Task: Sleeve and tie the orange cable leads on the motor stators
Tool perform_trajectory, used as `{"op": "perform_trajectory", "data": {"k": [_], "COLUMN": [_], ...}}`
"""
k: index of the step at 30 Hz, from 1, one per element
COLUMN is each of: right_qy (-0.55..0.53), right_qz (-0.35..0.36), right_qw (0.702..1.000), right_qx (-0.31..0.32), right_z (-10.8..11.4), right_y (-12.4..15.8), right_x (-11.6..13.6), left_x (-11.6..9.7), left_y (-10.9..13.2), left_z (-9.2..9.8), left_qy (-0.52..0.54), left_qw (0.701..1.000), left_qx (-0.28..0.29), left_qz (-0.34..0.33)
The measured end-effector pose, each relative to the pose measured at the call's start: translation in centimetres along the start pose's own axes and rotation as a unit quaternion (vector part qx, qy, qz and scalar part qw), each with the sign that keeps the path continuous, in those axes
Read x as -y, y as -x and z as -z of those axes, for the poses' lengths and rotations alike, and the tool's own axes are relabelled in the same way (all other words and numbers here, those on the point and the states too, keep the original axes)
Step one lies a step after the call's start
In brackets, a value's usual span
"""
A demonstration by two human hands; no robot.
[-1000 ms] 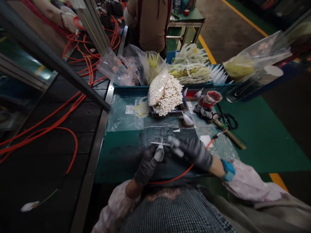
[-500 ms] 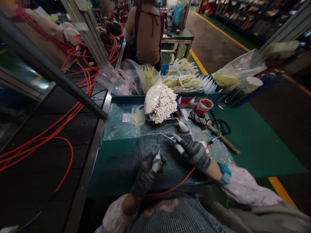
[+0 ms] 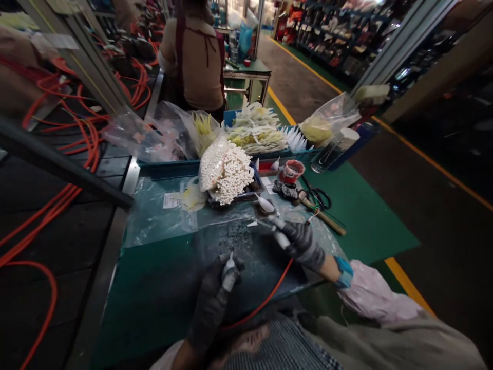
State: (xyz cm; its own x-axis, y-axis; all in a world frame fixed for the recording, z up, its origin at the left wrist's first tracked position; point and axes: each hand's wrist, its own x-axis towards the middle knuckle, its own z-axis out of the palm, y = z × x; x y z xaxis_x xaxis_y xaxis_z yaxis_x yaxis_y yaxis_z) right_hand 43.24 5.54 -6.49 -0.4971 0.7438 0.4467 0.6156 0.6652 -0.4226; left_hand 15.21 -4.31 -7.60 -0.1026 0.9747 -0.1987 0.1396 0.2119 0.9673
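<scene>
My left hand, in a dark grey glove with a pale thumb tip, is closed around a small white teardrop-shaped piece, its narrow tip pointing up. Opposite it, my right hand wears a striped grey glove with pale fingertips and pinches a thin-shafted tool. A small white pointed bit shows at the shaft's far end; whether it is part of the tool I cannot tell. An orange hose runs up to the right hand. Another white teardrop piece lies just beyond the tool.
A bundle of white-beaded stems stands at the back. Behind it, a blue tray carries pale yellow strips. To the right are a red cup, black scissors and a wooden-handled hammer-like tool. A co-worker sits ahead.
The camera view has swung, shifting the table leftward in the picture. Both hands keep their holds. The tool's shaft has turned slightly, and a white bit now shows at its end.
</scene>
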Motion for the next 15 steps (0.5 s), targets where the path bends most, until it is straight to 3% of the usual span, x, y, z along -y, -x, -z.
{"op": "perform_trajectory", "data": {"k": [3, 5, 8, 15], "right_qy": [0.121, 0.197, 0.219, 0.249], "right_qz": [-0.094, -0.146, -0.172, -0.242], "right_qw": [0.988, 0.969, 0.96, 0.935], "right_qx": [-0.031, -0.004, 0.038, 0.07], "right_z": [1.4, 1.6, 1.4, 3.9], "right_y": [0.5, 0.8, 0.4, -6.1], "right_x": [-3.3, -5.0, -7.1, -12.9], "left_x": [0.8, 1.4, 2.2, 3.4], "left_y": [0.1, 0.0, -0.2, -0.7], "left_z": [0.2, 0.3, 0.3, 0.5], "left_qy": [-0.02, -0.04, -0.096, -0.181], "left_qw": [0.999, 0.995, 0.984, 0.95], "left_qx": [-0.032, -0.056, -0.065, -0.104], "left_qz": [-0.032, -0.072, -0.134, -0.232]}}
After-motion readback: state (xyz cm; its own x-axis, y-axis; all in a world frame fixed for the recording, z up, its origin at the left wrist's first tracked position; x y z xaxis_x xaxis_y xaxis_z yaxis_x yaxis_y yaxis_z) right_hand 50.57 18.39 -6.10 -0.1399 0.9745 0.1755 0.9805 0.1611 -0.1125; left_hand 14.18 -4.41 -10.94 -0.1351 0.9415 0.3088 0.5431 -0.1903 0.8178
